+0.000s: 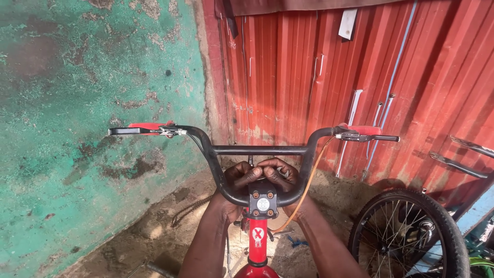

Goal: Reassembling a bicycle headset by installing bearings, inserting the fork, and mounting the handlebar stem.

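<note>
Head view looks down over a small red bicycle frame [257, 242], whose black handlebar [257, 150] spreads wide from about nine to three o'clock across the picture. Both forearms come up from six o'clock and meet at the centre of the bar, just above the black stem clamp [263, 200] with its four bolts. The left hand [237, 177] curls round the bar's lower bend at about eleven o'clock of the clamp, clenched on the tube. The right hand [280, 176] wraps the bend at one o'clock of the clamp, its fingers overlapping the left's. Gripping so close to the stem likely keeps the bar steady at its pivot. Red grips and brake levers sit at both bar ends, and an orange cable [309, 177] drops from the right lever past the right wrist. A spoked wheel [406, 234] leans at four o'clock against the red corrugated wall [329, 72]; a worn green wall [92, 103] fills the nine o'clock side
</note>
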